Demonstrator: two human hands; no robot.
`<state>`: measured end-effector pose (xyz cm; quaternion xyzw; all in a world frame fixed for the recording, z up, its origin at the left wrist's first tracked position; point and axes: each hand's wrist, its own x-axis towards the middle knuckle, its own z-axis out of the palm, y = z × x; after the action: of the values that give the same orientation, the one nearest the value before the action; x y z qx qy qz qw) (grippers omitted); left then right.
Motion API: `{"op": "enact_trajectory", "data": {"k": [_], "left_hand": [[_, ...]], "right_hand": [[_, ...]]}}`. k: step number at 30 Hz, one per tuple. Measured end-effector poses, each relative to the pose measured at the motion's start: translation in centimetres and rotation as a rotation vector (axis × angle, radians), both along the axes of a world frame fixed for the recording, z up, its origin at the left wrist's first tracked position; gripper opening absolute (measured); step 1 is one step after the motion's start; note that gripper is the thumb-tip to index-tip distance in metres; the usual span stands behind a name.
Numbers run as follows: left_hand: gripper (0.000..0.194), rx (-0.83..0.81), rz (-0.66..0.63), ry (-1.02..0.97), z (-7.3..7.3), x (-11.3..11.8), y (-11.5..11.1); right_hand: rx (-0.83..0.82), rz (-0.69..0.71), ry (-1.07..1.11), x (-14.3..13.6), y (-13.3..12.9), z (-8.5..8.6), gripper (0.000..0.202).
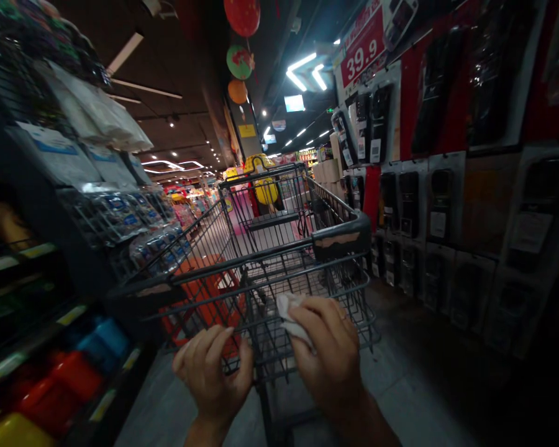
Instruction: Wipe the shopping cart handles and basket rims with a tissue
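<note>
My left hand (217,371) is in front of the near end of a dark wire shopping cart (279,214). Its fingers are loosely curled, the thumb stands apart from them, and nothing shows between. Beside it, my right hand (328,347) pinches a crumpled white tissue (289,313) between thumb and fingers. Both hands are lower in view than the cart's near rail, with the wire mesh behind them. Whether either hand touches the wires I cannot tell. An orange-red plastic piece (205,285) shows through the mesh on the cart's left side.
Shelves with blister packs (116,211) and red and blue containers (74,375) line the left. Packaged dark goods hang on a rack (440,205) at the right, below a price sign (361,59). Beyond the cart stands a yellow-and-pink display (265,191); grey floor (391,372) lies below.
</note>
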<state>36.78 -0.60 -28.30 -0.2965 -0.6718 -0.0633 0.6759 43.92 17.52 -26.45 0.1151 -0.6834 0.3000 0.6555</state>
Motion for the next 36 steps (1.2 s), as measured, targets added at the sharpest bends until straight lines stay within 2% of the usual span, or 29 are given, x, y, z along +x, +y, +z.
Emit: {"op": "enact_trajectory", "data": {"k": [3, 6, 10, 13, 16, 20, 27, 31, 36], "left_hand": [[0.036, 0.033, -0.023, -0.042, 0.1, -0.5, -0.8], [0.032, 0.098, -0.045, -0.065, 0.0, -0.9, -1.3], [0.026, 0.136, -0.040, -0.064, -0.1, -1.4, -1.8], [0.023, 0.125, -0.026, -0.060, 0.0, -1.6, -2.0], [0.022, 0.120, -0.015, -0.065, -0.1, -1.4, -2.2], [0.025, 0.143, 0.002, -0.086, -0.4, -1.2, -2.1], [0.030, 0.203, -0.003, -0.090, -0.9, -1.8, -2.6], [0.032, 0.228, -0.031, -0.102, -0.8, -2.0, -3.4], [0.046, 0.252, -0.002, -0.174, -0.9, -0.6, -4.6]], "right_hand": [[-0.108, -0.101, 0.027, -0.4, 2.4, -0.4, 0.022], [-0.185, -0.110, 0.077, -0.6, 4.1, -0.5, 0.021], [-0.245, -0.061, 0.078, -0.6, 4.5, -0.1, 0.018], [-0.295, -0.112, 0.082, -0.8, 4.7, -0.2, 0.016], [-0.425, -0.152, 0.047, -1.3, 5.7, -0.8, 0.012], [-0.558, -0.012, -0.109, -1.8, 6.2, -1.4, 0.007], [-0.516, 0.107, -0.170, -1.0, 4.4, -0.5, 0.008], [-0.408, 0.202, -0.237, -0.2, 4.2, 0.1, 0.011], [-0.297, 0.333, -0.222, 0.1, 3.1, 0.4, 0.015]]}}
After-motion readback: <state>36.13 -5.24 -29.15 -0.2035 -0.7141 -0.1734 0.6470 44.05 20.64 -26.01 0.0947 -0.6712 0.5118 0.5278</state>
